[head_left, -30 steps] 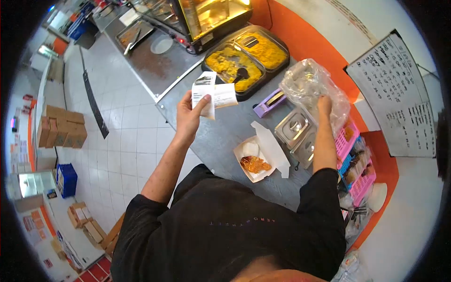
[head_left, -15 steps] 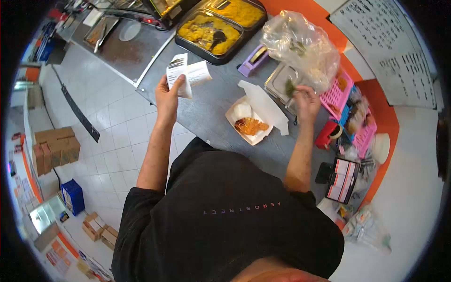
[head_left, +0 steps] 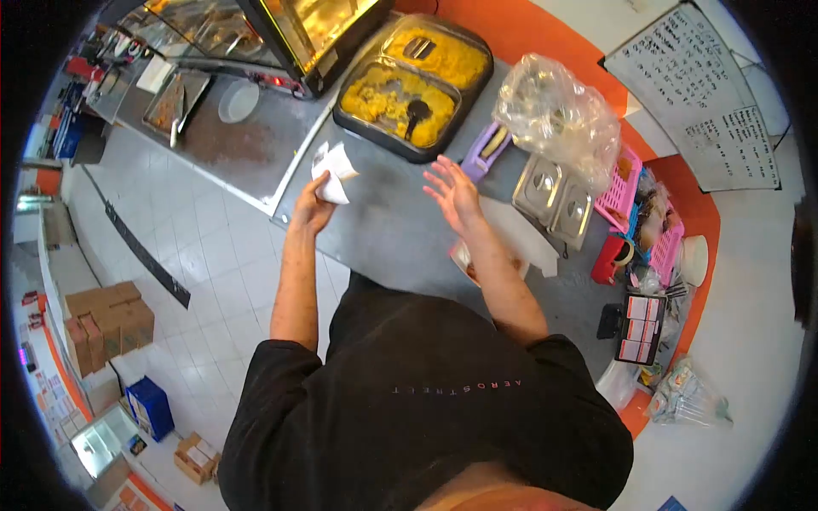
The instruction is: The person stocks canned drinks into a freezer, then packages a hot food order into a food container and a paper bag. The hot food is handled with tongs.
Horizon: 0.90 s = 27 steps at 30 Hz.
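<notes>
"One hand is gripping, yes?"

"Yes, my left hand (head_left: 312, 211) is pinching the white papers (head_left: 336, 177) by their edge. My right hand (head_left: 457, 198) is released, with spread fingers above the table (head_left: 383, 226), near the purple dispenser (head_left: 486, 153)."

"And farther outward?"

"The white box (head_left: 535, 242) stands with open lid, partly hidden under my right forearm (head_left: 504, 281). Beside it I see the metal containers (head_left: 539, 184)."

"Which step do you judge?"

"Handling of the papers, I think. To grasp anything, my right hand would need to close its fingers."
</notes>
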Tool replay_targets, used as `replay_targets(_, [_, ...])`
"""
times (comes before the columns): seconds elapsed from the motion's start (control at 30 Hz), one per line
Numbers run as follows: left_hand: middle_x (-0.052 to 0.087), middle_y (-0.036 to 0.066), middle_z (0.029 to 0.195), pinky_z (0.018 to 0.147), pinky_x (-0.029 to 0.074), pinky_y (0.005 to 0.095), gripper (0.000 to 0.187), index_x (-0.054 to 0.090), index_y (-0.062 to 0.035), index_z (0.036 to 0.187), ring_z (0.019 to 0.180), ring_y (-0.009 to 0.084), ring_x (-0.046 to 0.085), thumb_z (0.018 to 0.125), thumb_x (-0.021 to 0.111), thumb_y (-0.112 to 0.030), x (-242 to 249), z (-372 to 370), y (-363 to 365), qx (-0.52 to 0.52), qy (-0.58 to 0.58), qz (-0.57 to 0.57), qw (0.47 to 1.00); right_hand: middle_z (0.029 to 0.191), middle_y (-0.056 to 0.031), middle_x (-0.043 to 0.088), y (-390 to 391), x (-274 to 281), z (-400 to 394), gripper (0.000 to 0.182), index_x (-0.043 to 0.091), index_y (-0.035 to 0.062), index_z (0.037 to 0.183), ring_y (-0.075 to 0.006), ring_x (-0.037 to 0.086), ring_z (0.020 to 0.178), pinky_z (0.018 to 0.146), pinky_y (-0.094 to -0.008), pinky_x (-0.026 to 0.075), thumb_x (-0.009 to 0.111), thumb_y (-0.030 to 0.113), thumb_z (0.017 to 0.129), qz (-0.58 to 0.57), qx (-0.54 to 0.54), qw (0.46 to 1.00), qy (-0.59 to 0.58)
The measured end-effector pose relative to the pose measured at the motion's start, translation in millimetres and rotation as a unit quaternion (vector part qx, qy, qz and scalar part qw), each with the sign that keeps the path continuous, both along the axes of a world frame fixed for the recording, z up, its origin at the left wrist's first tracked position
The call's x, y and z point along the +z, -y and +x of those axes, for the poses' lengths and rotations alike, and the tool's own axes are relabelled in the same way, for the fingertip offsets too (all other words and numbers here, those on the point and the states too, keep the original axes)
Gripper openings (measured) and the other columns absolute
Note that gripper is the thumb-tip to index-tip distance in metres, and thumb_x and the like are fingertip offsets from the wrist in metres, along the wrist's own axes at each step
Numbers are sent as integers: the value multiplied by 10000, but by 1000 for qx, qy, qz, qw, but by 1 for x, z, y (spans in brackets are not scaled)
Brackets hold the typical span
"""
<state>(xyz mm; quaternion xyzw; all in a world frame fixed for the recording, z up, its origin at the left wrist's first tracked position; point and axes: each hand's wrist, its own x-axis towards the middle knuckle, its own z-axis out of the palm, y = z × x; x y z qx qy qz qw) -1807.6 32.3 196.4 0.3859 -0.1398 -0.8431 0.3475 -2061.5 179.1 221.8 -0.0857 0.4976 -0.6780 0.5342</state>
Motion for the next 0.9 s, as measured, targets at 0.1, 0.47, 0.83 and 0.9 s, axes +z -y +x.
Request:
replay_targets(0.1, [575,81,1191,961,426,402,399,498,-48,1238,1091,232,551,892,621,-204,-85,1,64,17,-107,29,994,1519,-102,205,64,-80,-11,751,249,85,1453,-303,303,1344,1070,-486,290,540,483,887,157,-89,972,152])
replay_targets(0.47, [627,26,1150,866,494,320,395,516,-132,1255,1031,194,614,898,614,-269,-113,-79,204,-95,-8,66,993,1372,-138,385,119,-141,-52,823,360,66,1394,-359,373,1229,968,-548,344,438,672,843,388,-204,889,129])
replay_targets(0.83, [572,46,1184,791,512,470,367,450,-162,1271,1064,234,562,952,510,-333,41,-72,181,-172,11,-1,985,768,-14,611,78,-118,15,280,596,75,984,-189,578,725,699,-375,424,485,327,931,322,-260,860,-298])
replay_targets(0.9, [567,102,1191,858,510,526,346,451,-80,1265,1059,273,582,967,495,-249,81,-90,196,-165,-55,-61,983,759,-31,615,104,-81,25,269,619,68,905,-214,582,738,707,-380,418,519,317,903,315,-168,768,-531])
